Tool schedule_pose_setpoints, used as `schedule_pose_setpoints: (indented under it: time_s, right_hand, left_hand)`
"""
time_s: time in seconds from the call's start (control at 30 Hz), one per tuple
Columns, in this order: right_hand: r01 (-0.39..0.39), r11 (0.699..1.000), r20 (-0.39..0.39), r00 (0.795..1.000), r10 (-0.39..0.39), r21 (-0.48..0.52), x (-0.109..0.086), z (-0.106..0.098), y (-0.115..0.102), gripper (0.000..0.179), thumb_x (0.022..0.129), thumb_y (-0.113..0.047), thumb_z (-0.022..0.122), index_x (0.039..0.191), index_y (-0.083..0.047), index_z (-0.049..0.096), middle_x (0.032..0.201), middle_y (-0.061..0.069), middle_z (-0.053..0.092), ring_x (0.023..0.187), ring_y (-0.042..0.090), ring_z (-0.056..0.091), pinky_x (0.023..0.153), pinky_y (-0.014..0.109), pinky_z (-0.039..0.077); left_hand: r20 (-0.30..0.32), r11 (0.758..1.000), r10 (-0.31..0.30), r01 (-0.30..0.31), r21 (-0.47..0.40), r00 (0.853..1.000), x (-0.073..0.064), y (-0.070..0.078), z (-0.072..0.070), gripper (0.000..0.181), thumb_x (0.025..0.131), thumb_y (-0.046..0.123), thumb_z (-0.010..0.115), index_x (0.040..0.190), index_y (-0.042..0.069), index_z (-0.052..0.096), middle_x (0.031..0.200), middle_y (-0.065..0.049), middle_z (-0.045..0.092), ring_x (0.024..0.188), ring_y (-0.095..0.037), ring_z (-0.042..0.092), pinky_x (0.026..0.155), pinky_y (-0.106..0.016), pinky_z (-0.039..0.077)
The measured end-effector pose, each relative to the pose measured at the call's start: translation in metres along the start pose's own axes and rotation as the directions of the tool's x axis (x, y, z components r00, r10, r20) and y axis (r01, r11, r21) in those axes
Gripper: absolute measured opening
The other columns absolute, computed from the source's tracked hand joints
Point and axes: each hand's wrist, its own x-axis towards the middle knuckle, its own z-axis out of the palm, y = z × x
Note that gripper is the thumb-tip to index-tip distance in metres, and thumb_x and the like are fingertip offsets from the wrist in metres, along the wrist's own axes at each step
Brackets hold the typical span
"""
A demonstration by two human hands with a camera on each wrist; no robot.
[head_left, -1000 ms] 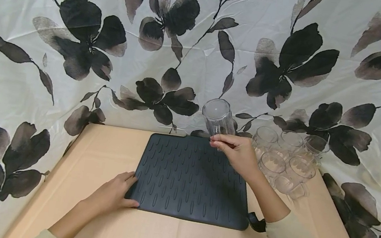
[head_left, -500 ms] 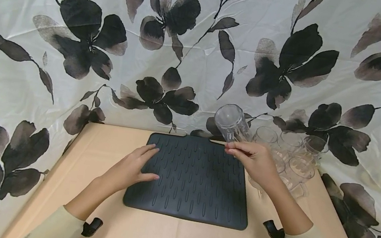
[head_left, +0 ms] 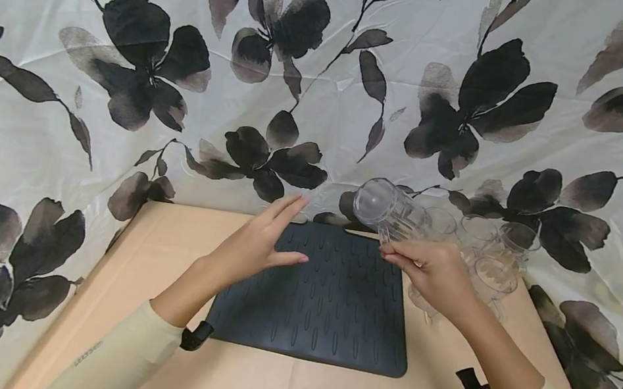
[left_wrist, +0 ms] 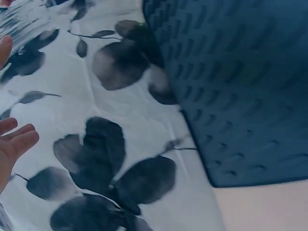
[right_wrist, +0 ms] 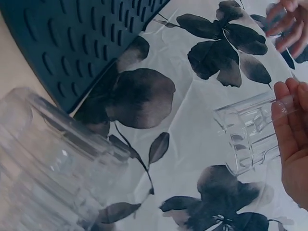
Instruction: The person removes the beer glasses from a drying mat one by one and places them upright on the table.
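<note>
Tilted over the far right corner of a dark ribbed mat (head_left: 318, 315), a clear mug (head_left: 384, 205) hangs in the air. My right hand (head_left: 440, 272) pinches it by the handle. My left hand (head_left: 247, 242) hovers above the mat's left side, fingers extended, thumb apart, holding nothing. In the right wrist view the clear mug (right_wrist: 250, 134) shows beside the right hand's fingers (right_wrist: 286, 130), and the left hand (right_wrist: 291, 29) appears at the top corner. Only some fingers (left_wrist: 19, 139) of the left hand show in the left wrist view.
Several clear mugs (head_left: 496, 274) stand together on the right of the light wooden table (head_left: 260, 387), partly behind the right hand. A white cloth (head_left: 345, 126) with dark flowers hangs behind the table. A dark strap piece (head_left: 197, 336) sits at the left sleeve.
The left hand has left the mat's near left edge and moved up and right over the mat. The right hand has carried the mug rightward, tilting it further towards its side.
</note>
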Motion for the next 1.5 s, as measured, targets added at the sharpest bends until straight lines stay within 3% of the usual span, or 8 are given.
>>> schedule_pose_setpoints:
  time_s: [0.3, 0.47, 0.7, 1.07, 1.3, 1.43, 1.5]
  right_hand:
    - [0.104, 0.984, 0.028, 0.994, -0.101, -0.143, -0.001, -0.012, -0.008, 0.033, 0.069, 0.003, 0.089, 0.1, -0.008, 0.083, 0.091, 0.003, 0.081, 0.078, 0.017, 0.079, 0.066, 0.028, 0.063]
    - [0.137, 0.97, 0.072, 0.99, -0.125, -0.202, 0.0, -0.017, -0.012, 0.034, 0.068, 0.004, 0.089, 0.099, -0.008, 0.083, 0.091, 0.002, 0.081, 0.079, 0.018, 0.079, 0.064, 0.031, 0.063]
    - [0.172, 0.942, 0.146, 0.98, -0.134, -0.289, 0.007, -0.028, -0.022, 0.036, 0.068, 0.002, 0.09, 0.102, -0.01, 0.083, 0.093, 0.004, 0.081, 0.077, 0.018, 0.078, 0.058, 0.03, 0.061]
    - [0.171, 0.933, 0.169, 0.978, -0.122, -0.315, 0.014, -0.038, -0.033, 0.044, 0.07, -0.003, 0.091, 0.112, -0.011, 0.082, 0.093, 0.004, 0.081, 0.065, 0.015, 0.074, 0.049, 0.021, 0.052]
    - [0.19, 0.924, 0.111, 0.981, -0.162, -0.333, 0.014, -0.038, -0.034, 0.043, 0.07, -0.009, 0.091, 0.112, -0.012, 0.082, 0.089, 0.005, 0.081, 0.069, 0.017, 0.076, 0.056, 0.029, 0.06]
    - [0.172, 0.945, 0.064, 0.985, -0.16, -0.28, 0.014, -0.039, -0.035, 0.042, 0.07, -0.004, 0.091, 0.111, -0.01, 0.082, 0.095, 0.006, 0.081, 0.08, 0.02, 0.077, 0.064, 0.035, 0.063]
    - [0.146, 0.956, 0.029, 0.989, -0.143, -0.254, 0.012, -0.041, -0.035, 0.033, 0.079, -0.011, 0.087, 0.112, -0.009, 0.081, 0.1, 0.006, 0.08, 0.091, 0.023, 0.077, 0.074, 0.037, 0.064]
  left_hand:
    - [-0.047, 0.989, 0.136, -0.139, -0.055, 0.99, 0.041, 0.031, 0.004, 0.102, 0.083, 0.035, 0.088, 0.162, 0.007, 0.03, 0.164, -0.019, 0.034, 0.147, -0.036, 0.045, 0.107, -0.044, 0.054]
    - [-0.07, 0.983, 0.173, -0.176, -0.045, 0.982, 0.058, 0.046, 0.006, 0.102, 0.083, 0.037, 0.088, 0.162, 0.009, 0.029, 0.165, -0.019, 0.032, 0.15, -0.036, 0.041, 0.11, -0.046, 0.052]
    - [-0.078, 0.975, 0.216, -0.219, -0.03, 0.973, 0.077, 0.053, 0.007, 0.096, 0.084, 0.038, 0.086, 0.16, 0.011, 0.034, 0.162, -0.019, 0.038, 0.144, -0.034, 0.049, 0.106, -0.043, 0.055]
    - [-0.168, 0.964, 0.242, -0.257, -0.071, 0.955, 0.081, 0.059, 0.009, 0.073, 0.085, 0.026, 0.086, 0.145, 0.005, 0.05, 0.14, -0.015, 0.052, 0.124, -0.025, 0.059, 0.101, -0.035, 0.055]
    - [-0.184, 0.968, 0.215, -0.233, -0.087, 0.959, 0.077, 0.058, 0.011, 0.071, 0.084, 0.027, 0.087, 0.142, 0.003, 0.053, 0.135, -0.016, 0.052, 0.12, -0.028, 0.061, 0.096, -0.038, 0.057]
    - [-0.219, 0.968, 0.212, -0.236, -0.088, 0.953, 0.075, 0.056, 0.012, 0.07, 0.083, 0.029, 0.087, 0.141, 0.003, 0.056, 0.132, -0.017, 0.053, 0.12, -0.032, 0.062, 0.097, -0.042, 0.058]
    - [-0.238, 0.967, 0.211, -0.238, -0.087, 0.948, 0.074, 0.055, 0.011, 0.069, 0.083, 0.029, 0.087, 0.14, 0.004, 0.057, 0.131, -0.018, 0.052, 0.119, -0.033, 0.062, 0.096, -0.043, 0.058]
